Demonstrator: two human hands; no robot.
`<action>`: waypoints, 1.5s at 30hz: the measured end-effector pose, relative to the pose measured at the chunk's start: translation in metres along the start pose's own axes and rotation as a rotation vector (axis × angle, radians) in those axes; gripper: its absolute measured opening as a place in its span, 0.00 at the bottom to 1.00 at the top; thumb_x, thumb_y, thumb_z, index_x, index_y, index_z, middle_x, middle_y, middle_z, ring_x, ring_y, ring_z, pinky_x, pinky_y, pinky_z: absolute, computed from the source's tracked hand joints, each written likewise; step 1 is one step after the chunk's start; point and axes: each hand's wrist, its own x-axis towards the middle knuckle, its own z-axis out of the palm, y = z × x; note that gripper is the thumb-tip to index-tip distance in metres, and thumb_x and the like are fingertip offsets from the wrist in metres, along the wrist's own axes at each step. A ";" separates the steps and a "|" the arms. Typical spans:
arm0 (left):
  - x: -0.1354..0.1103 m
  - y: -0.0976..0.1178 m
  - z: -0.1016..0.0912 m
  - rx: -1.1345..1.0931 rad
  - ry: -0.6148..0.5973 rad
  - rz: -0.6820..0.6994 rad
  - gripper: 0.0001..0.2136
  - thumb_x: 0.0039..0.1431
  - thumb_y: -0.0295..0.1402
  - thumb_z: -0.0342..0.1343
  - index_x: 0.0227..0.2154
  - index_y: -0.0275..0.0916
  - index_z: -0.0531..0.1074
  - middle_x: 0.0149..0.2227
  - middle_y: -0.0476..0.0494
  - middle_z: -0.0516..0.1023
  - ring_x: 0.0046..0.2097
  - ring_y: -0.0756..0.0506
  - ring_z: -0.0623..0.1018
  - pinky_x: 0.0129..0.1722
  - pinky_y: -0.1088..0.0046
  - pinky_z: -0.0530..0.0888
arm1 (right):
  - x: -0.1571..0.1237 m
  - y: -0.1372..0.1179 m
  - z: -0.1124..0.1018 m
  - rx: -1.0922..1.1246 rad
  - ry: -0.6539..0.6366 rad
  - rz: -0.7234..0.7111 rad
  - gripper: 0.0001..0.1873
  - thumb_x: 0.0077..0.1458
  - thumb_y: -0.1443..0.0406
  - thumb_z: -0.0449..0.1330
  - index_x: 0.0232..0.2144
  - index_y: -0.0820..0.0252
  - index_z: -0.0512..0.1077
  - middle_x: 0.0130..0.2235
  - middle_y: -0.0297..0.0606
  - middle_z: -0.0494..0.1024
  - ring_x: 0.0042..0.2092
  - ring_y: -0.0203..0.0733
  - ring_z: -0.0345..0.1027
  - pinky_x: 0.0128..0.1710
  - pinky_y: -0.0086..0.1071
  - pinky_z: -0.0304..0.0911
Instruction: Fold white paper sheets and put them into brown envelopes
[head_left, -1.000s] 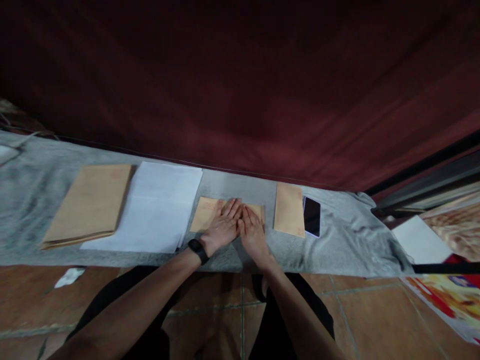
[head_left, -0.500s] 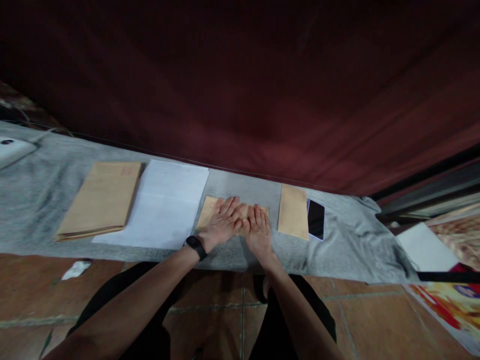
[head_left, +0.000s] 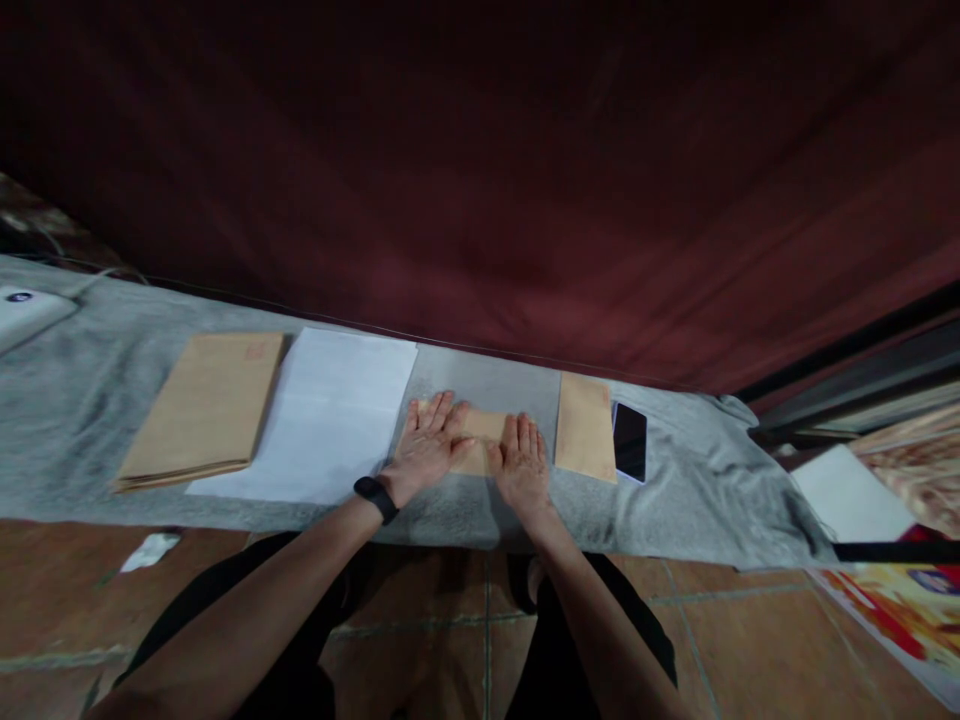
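A small brown envelope [head_left: 484, 428] lies flat on the grey cloth, crosswise in front of me. My left hand [head_left: 433, 440] is pressed flat over its left end, fingers spread, with a black band on the wrist. Over the right end rests my right hand [head_left: 521, 465], palm down with fingers stretched out. Both hands cover much of the envelope, and its middle shows between them. To the right is another brown envelope [head_left: 585, 427], lying lengthwise. White paper sheets [head_left: 330, 415] lie left of my left hand.
A stack of large brown envelopes [head_left: 206, 405] sits left of the white sheets. Beside the right envelope lies a dark phone [head_left: 631, 442]. A white device [head_left: 26, 315] with a cable is at the far left. The grey cloth [head_left: 697, 470] meets a dark red curtain [head_left: 480, 200] behind.
My left hand has slid left along the envelope, uncovering its middle. My right hand stays near the right end with little movement.
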 end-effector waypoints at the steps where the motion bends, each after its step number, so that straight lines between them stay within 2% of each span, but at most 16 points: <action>1: 0.000 -0.001 -0.001 0.001 -0.007 -0.014 0.33 0.70 0.52 0.38 0.71 0.39 0.52 0.73 0.32 0.49 0.74 0.35 0.48 0.70 0.44 0.42 | 0.000 0.000 0.000 -0.006 0.003 0.004 0.33 0.71 0.55 0.46 0.68 0.72 0.56 0.69 0.61 0.58 0.71 0.56 0.49 0.67 0.52 0.50; 8: 0.000 -0.004 0.001 0.034 0.027 -0.012 0.33 0.70 0.51 0.38 0.70 0.38 0.53 0.73 0.32 0.51 0.73 0.35 0.50 0.70 0.44 0.45 | 0.002 -0.002 -0.007 -0.013 -0.041 0.039 0.33 0.70 0.56 0.49 0.68 0.74 0.56 0.70 0.61 0.56 0.72 0.55 0.47 0.68 0.50 0.49; 12: 0.000 -0.004 0.004 0.048 0.042 -0.017 0.32 0.69 0.51 0.38 0.70 0.40 0.54 0.72 0.34 0.54 0.74 0.35 0.50 0.69 0.42 0.43 | 0.009 -0.006 -0.015 0.023 -0.051 0.048 0.30 0.71 0.59 0.47 0.67 0.75 0.59 0.69 0.59 0.58 0.71 0.54 0.48 0.68 0.50 0.48; 17: 0.000 -0.004 0.001 0.061 0.031 -0.002 0.31 0.69 0.47 0.41 0.70 0.39 0.55 0.72 0.33 0.54 0.73 0.34 0.51 0.69 0.42 0.44 | 0.015 -0.026 -0.015 0.129 -0.096 -0.121 0.28 0.72 0.59 0.44 0.68 0.67 0.58 0.71 0.47 0.56 0.72 0.48 0.47 0.70 0.47 0.46; 19: 0.000 -0.005 0.000 0.059 0.023 0.016 0.29 0.68 0.42 0.42 0.69 0.37 0.56 0.72 0.32 0.53 0.73 0.34 0.51 0.70 0.45 0.46 | 0.015 -0.034 -0.009 0.156 -0.132 -0.138 0.28 0.72 0.58 0.43 0.68 0.66 0.58 0.70 0.45 0.58 0.71 0.47 0.50 0.70 0.45 0.47; 22: 0.001 -0.006 -0.001 0.046 0.021 0.021 0.28 0.69 0.40 0.41 0.69 0.36 0.57 0.72 0.33 0.53 0.73 0.34 0.52 0.70 0.47 0.48 | 0.016 -0.037 -0.003 0.141 -0.144 -0.090 0.28 0.73 0.57 0.43 0.68 0.64 0.59 0.69 0.47 0.60 0.71 0.47 0.51 0.70 0.47 0.45; 28: -0.002 -0.005 -0.002 0.031 0.029 0.045 0.27 0.70 0.39 0.38 0.69 0.42 0.57 0.72 0.42 0.56 0.73 0.35 0.52 0.70 0.43 0.45 | 0.017 -0.021 -0.001 0.068 -0.102 -0.008 0.28 0.71 0.57 0.47 0.69 0.61 0.58 0.70 0.46 0.57 0.71 0.50 0.50 0.70 0.48 0.46; 34: -0.006 0.003 -0.004 0.016 0.021 0.127 0.26 0.70 0.38 0.39 0.69 0.43 0.58 0.71 0.43 0.58 0.72 0.38 0.54 0.70 0.48 0.46 | 0.017 -0.013 -0.002 0.026 -0.091 0.045 0.30 0.71 0.58 0.49 0.68 0.69 0.58 0.71 0.54 0.54 0.72 0.53 0.47 0.70 0.48 0.45; 39: -0.010 0.021 0.000 -0.013 0.000 0.228 0.26 0.71 0.38 0.37 0.68 0.38 0.60 0.71 0.42 0.58 0.73 0.40 0.54 0.71 0.51 0.45 | 0.017 -0.013 -0.002 -0.002 -0.116 0.048 0.30 0.71 0.58 0.47 0.69 0.69 0.57 0.71 0.55 0.52 0.72 0.54 0.45 0.70 0.48 0.44; 42: -0.012 0.027 0.001 -0.020 -0.004 0.229 0.26 0.71 0.39 0.37 0.68 0.36 0.60 0.71 0.40 0.58 0.73 0.41 0.54 0.72 0.53 0.44 | 0.016 -0.012 -0.002 -0.021 -0.124 0.049 0.31 0.72 0.57 0.45 0.69 0.70 0.56 0.71 0.55 0.51 0.72 0.55 0.45 0.70 0.49 0.44; 45: -0.013 0.027 0.000 -0.019 -0.001 0.185 0.27 0.71 0.43 0.38 0.68 0.37 0.60 0.72 0.39 0.55 0.73 0.39 0.52 0.71 0.49 0.44 | 0.014 -0.010 -0.001 -0.040 -0.113 0.058 0.31 0.72 0.56 0.45 0.69 0.70 0.56 0.71 0.56 0.51 0.72 0.55 0.46 0.69 0.48 0.44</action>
